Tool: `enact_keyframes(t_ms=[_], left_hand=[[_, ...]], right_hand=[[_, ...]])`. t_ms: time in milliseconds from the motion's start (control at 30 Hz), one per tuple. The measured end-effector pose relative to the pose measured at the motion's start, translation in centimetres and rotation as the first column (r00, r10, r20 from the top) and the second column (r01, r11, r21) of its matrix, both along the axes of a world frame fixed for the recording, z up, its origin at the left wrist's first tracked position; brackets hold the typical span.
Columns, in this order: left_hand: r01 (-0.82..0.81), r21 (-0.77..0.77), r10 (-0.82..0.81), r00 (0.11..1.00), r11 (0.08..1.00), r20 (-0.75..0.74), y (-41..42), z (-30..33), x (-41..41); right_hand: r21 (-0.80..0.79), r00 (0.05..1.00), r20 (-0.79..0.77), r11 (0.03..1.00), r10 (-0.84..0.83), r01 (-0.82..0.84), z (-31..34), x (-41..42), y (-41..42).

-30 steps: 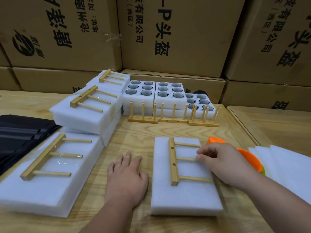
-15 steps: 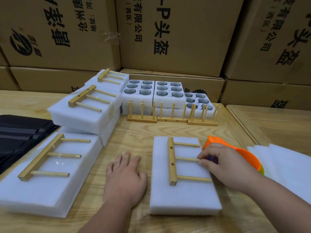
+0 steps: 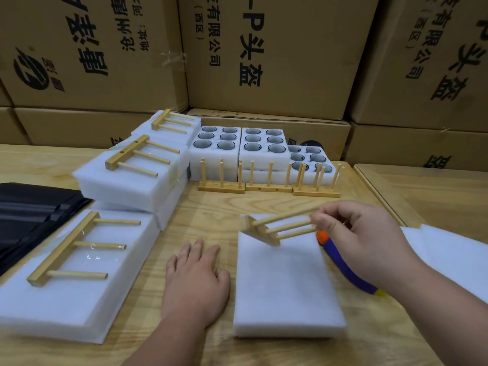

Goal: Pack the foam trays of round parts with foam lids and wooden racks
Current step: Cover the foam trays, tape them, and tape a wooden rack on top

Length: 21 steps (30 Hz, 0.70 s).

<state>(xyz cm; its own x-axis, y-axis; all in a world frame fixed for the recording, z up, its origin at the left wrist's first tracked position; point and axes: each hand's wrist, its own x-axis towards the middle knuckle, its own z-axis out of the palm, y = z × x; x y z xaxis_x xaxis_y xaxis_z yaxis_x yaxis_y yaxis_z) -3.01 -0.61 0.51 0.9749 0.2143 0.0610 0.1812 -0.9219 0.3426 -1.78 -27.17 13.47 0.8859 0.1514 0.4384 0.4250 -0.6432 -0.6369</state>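
Two bare forearms reach in from the near edge, one hand flat, one pinching.

The left hand [image 3: 196, 280] lies palm down, fingers straight and slightly spread, pointing away, its forearm running back to the near edge. The right hand [image 3: 361, 239] is raised at the right, knuckles up, thumb and fingertips [image 3: 318, 221] pinched together toward the left, wrist bent, forearm coming in from the near right corner.

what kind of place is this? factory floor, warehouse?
Most likely a packing station in a warehouse or small factory. Printed cardboard cartons are stacked wall-high behind a wooden table, which carries foam trays of round parts and already packed foam blocks topped with wooden racks.
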Motion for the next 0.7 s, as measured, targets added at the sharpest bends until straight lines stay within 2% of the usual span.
enact_keyframes(t_ms=[167,267,400,500,567,700], left_hand=[[0.002,-0.002,-0.002,1.0,1.0,-0.006,0.0,-0.1,-0.1],[0.001,0.003,-0.001,1.0,1.0,-0.006,0.0,0.0,-0.1],[0.001,0.006,-0.001,1.0,1.0,-0.008,0.0,0.1,-0.1],[0.004,0.01,-0.004,1.0,1.0,-0.013,0.0,0.1,0.0],[0.006,0.004,-0.006,1.0,1.0,-0.016,0.0,0.1,0.1],[0.001,-0.007,-0.001,1.0,1.0,-0.012,0.2,-0.1,0.1]], right_hand=[[0.057,0.998,-0.062,0.998,-0.017,0.021,1.7,0.2,1.3],[0.178,0.97,-0.232,0.977,-0.07,0.113,1.1,1.1,1.4],[0.403,0.841,-0.537,0.856,-0.064,0.323,-1.5,2.5,1.0],[0.478,0.786,-0.617,0.777,-0.035,0.41,-3.5,2.9,0.9],[0.449,0.804,-0.591,0.8,-0.068,0.399,-4.5,2.9,0.6],[0.125,0.893,-0.424,0.967,-0.148,0.22,-4.8,2.1,-0.6]])
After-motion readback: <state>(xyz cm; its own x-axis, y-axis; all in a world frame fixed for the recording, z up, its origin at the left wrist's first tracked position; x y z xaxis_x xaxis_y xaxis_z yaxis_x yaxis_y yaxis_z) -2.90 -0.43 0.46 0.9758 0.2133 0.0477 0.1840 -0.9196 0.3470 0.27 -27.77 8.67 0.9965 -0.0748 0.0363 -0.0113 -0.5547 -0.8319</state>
